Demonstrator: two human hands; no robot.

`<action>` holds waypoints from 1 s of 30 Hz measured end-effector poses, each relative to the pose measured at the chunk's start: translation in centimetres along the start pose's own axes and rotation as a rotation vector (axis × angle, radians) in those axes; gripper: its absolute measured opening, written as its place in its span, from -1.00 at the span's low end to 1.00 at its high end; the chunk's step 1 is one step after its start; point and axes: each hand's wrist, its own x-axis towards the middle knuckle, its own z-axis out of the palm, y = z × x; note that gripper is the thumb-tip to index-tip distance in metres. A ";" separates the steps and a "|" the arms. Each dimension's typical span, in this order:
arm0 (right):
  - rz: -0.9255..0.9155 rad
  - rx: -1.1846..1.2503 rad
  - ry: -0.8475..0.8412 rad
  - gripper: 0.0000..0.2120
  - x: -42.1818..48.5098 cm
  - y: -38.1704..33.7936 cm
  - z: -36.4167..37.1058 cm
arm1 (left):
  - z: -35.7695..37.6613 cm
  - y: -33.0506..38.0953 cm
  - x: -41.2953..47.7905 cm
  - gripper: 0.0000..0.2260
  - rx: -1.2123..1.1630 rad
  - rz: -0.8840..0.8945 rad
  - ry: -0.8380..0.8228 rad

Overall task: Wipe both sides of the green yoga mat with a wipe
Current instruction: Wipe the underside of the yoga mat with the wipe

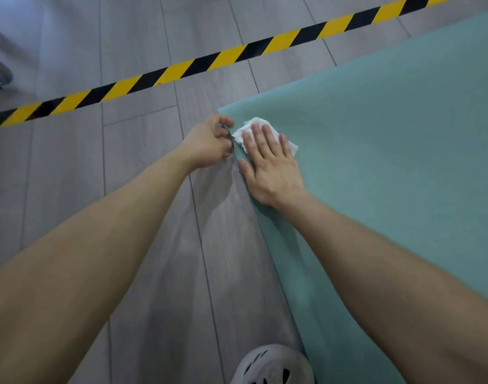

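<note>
I am bent over a floor of grey wood-grain planks (126, 167), laid lengthwise away from me with thin dark seams between the boards. A strip of yellow-and-black striped hazard tape (182, 69) is stuck flat across the planks, running on a slant from the left edge up toward the far right corner. Beyond it, at the far left, a curved piece of shiny metal tubing (1, 70) stands on the floor; I cannot tell what it belongs to. The pale green yoga mat (389, 120) lies spread flat on the floor and fills the right side of my view, its long edge running from beside my foot out to a corner that stops short of the tape. My left hand (209, 142) is at that edge just below the corner, fingers curled and thumb on top, pinching the mat's rim. My right hand (270, 167) lies just beside it on the mat's upper face, fingers straight and a little spread, pressing a crumpled white wipe (238, 136) flat against the surface near the corner. The wipe shows past my fingertips and on both sides of them. The toe of my white perforated shoe (270, 364) rests on the planks against the mat's near edge.
</note>
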 end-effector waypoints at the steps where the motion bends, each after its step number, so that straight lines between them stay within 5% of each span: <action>1: 0.002 0.000 0.004 -0.32 -0.3 0.0 0.2 | -0.2 0.1 0.1 -0.61 0.107 0.037 0.030; 3: -0.039 0.024 0.009 -0.32 -4.1 0.3 0.6 | -0.6 0.1 0.4 -0.55 0.280 0.095 0.165; 6: -0.077 0.011 -0.014 -0.35 -12.9 1.2 0.3 | -1.2 -0.1 1.5 -0.50 0.179 0.063 0.384; 9: -0.071 0.006 -0.040 -0.35 -15.9 1.5 0.2 | -1.2 -0.5 2.7 -0.60 0.307 0.079 0.422; 15: -0.069 0.002 0.038 -0.33 0.1 0.0 -0.2 | -2.6 -0.4 3.1 -0.62 0.790 0.167 0.359; 20: -0.274 -0.085 0.013 -0.37 3.6 2.3 -1.2 | -2.8 -0.1 3.7 -0.72 0.746 0.206 0.458; 24: 0.255 0.043 0.123 -0.34 2.9 9.1 -2.9 | -1.4 -0.5 4.2 -0.79 0.446 0.121 0.544; 26: 0.333 0.072 0.141 -0.31 3.6 6.9 -2.8 | -1.4 -1.2 4.1 -0.83 0.394 0.093 0.534; 30: -0.219 0.009 0.084 -0.33 6.4 -1.6 -1.5 | -2.3 -0.8 3.9 -0.89 0.447 0.102 0.507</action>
